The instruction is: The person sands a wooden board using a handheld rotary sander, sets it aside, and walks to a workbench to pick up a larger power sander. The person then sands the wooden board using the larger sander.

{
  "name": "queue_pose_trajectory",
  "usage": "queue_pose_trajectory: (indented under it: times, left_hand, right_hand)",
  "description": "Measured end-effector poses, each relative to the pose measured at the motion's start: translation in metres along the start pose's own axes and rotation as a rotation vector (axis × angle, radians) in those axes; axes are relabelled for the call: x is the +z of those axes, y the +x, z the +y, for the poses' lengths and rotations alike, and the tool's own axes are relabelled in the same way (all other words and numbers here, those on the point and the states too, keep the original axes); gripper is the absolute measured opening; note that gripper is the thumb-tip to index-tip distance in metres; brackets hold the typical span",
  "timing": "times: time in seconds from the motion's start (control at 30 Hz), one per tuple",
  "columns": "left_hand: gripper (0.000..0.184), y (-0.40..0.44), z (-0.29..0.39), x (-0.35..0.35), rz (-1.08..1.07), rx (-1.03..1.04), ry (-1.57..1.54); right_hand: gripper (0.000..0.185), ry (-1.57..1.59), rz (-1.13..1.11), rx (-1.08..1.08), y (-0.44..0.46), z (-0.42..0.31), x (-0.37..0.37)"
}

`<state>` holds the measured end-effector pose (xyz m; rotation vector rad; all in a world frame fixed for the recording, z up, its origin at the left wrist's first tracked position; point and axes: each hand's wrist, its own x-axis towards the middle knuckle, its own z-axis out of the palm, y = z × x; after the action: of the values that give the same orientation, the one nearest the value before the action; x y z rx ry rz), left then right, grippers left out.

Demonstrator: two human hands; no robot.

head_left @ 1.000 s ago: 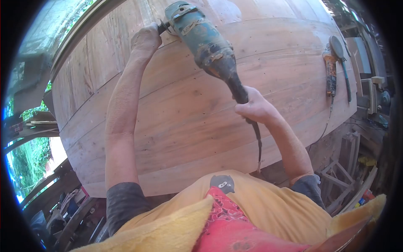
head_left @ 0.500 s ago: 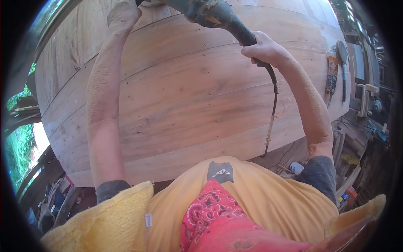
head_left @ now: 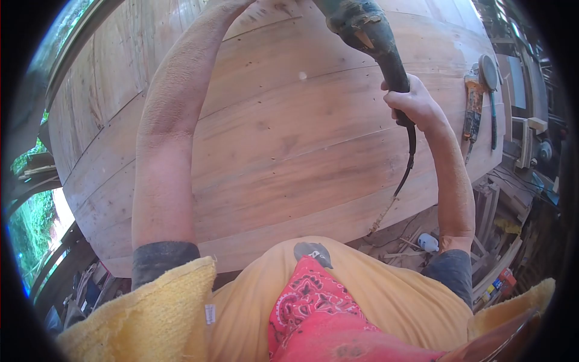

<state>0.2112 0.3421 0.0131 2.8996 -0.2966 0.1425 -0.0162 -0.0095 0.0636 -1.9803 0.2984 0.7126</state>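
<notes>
A dark green, dust-covered angle grinder [head_left: 365, 30] runs out past the top of the head view, so its working end is hidden. My right hand [head_left: 416, 105] is wrapped round its rear handle, where the black cord [head_left: 412, 151] hangs down. My left forearm [head_left: 175, 102], coated in sawdust, reaches up to the top edge, and the hand itself is out of sight. Under the tool lies a broad panel of joined wooden boards [head_left: 289, 139], with dark specks and seams.
At the panel's right side lie an orange power tool [head_left: 474, 102] and a round-headed tool [head_left: 489, 72] with a long handle. Wood offcuts and a white container [head_left: 428, 242] are on the floor below. A curved dark frame [head_left: 72, 42] borders the left.
The angle grinder and my right hand have shifted right and slightly down, with the grinder tilted more steeply. My left arm has swung up and right, taking its hand out of the picture.
</notes>
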Motion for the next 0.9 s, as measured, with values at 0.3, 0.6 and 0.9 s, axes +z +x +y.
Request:
queue_pose_trajectory:
  times: [0.3, 0.6, 0.9]
  left_hand:
    - [0.030, -0.089, 0.046, -0.021, -0.026, -0.104, -0.007]
    - [0.025, -0.099, 0.048, -0.024, -0.019, -0.120, -0.059]
    - [0.029, -0.046, 0.024, -0.023, -0.053, -0.175, 0.066]
  right_hand:
    - [0.030, 0.017, -0.068, 0.012, -0.050, 0.047, 0.004]
    - [0.030, 0.027, -0.082, 0.025, -0.059, 0.045, 0.010]
    - [0.032, -0.006, -0.060, -0.027, -0.009, 0.014, -0.003]
